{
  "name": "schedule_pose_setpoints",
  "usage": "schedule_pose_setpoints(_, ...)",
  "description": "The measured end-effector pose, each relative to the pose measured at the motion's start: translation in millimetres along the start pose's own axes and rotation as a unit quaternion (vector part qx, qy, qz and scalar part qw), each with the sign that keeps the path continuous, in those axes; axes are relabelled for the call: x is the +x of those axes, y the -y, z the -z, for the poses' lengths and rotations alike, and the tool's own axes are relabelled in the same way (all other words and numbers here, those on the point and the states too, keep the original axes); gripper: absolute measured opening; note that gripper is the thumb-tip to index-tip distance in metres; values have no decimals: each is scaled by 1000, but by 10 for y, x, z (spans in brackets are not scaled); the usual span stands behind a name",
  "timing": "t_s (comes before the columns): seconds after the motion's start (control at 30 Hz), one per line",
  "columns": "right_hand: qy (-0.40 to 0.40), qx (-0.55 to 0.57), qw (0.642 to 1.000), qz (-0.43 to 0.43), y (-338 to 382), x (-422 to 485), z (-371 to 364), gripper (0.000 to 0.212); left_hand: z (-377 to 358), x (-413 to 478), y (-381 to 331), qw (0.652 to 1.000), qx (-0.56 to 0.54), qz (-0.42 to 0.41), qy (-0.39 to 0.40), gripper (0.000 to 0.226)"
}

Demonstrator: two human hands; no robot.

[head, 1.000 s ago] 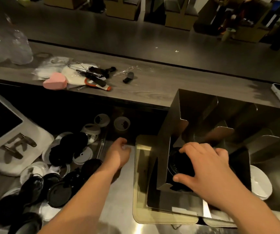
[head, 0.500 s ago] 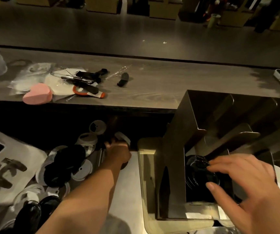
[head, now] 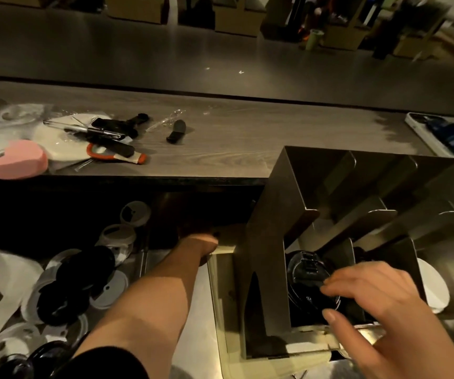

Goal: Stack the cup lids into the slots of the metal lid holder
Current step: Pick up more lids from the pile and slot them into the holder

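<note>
Head view. The metal lid holder (head: 261, 269) stands on a pale tray (head: 220, 296) on the steel table (head: 193, 351). Its leftmost slot holds a stack of black lids (head: 308, 280), and the top one appears tilted toward the person. The right hand (head: 379, 302) is at the front of that slot. Its fingertips (head: 328, 283) are on the top lid's near rim, with the thumb lower and apart from them. I cannot tell whether this grip pinches the rim or only rests on it. A white lid (head: 431, 288) shows in a slot further right in the holder.

The left hand (head: 198, 233) reaches past the holder's left wall into the shadow under the upper wooden table (head: 234, 149). Its fingers are lost in the dark, so its grip cannot be read. The loose lids (head: 83, 283), black and white mixed, lie heaped well to the left of the holder.

Risks, as I judge them:
- The top lid does not look seated flat. If released like this it may stay cocked, and later lids could jam against the dividers.
- A hard push at the slot's front could slide the holder on its tray.
- The left hand is working blind beside the holder's thin metal wall. It may fumble a lid, take two nested ones, or knock the wall.
- The mixed colours make it easy to put a lid in the wrong slot.
</note>
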State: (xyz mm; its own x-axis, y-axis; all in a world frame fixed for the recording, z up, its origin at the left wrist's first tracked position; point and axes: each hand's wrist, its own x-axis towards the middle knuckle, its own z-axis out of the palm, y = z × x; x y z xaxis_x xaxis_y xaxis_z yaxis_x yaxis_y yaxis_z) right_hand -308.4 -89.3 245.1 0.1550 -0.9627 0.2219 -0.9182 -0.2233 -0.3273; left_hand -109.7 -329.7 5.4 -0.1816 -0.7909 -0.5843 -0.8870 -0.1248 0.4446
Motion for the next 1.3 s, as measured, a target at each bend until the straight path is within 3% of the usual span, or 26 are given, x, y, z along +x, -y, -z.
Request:
schedule_pose_setpoints(0.17, -19, 12, 1000, 18, -20, -83, -15, 22, -196, -160, 44, 993, 107, 26, -53, 43)
schedule_pose_setpoints(0.3, -26, 40, 998, 41, 56, -87, -83, 20, -412, -412, 285, 983, 148, -11, -107, 52)
schedule_pose_setpoints(0.5, -4, 52, 998, 31, 65, -96, -104, 18, -644, -730, 339, 978, 201, 9, -58, 46)
schedule_pose_setpoints(0.6, -10, 56, 998, 29, 92, -103, -93, 17, -725, -837, 353, 963, 249, 4, -99, 39)
schedule_pose_setpoints(0.7, -19, 55, 998, 28, 89, -121, -77, 16, -767, -853, 354, 955, 274, -30, -107, 51)
schedule_pose_setpoints(0.83, -36, 64, 997, 27, 37, -162, -41, 15, -635, -961, 451, 979, 113, -34, -168, 35)
schedule_pose_setpoints(0.97, -35, 88, 995, 22, 28, -182, -57, 15, -290, -1701, 206, 960, -138, -66, -233, 24)
schedule_pose_setpoints(1.07, -42, 121, 991, 35, 169, -134, -83, 17, 55, -2363, 28, 899, -347, -87, -251, 7)
schedule_pose_setpoints(1.17, -42, 169, 983, 49, 397, -47, -74, 30, 370, -2877, -60, 822, -526, -166, -144, 22)
schedule_pose_setpoints(1.23, -24, 205, 977, 48, 550, 25, -44, 49, 524, -3103, -80, 767, -606, -202, -60, 30)
schedule_pose_setpoints(1.3, -11, 241, 970, 42, 658, 92, -3, 74, 597, -3227, -118, 736, -645, -206, -4, 51)
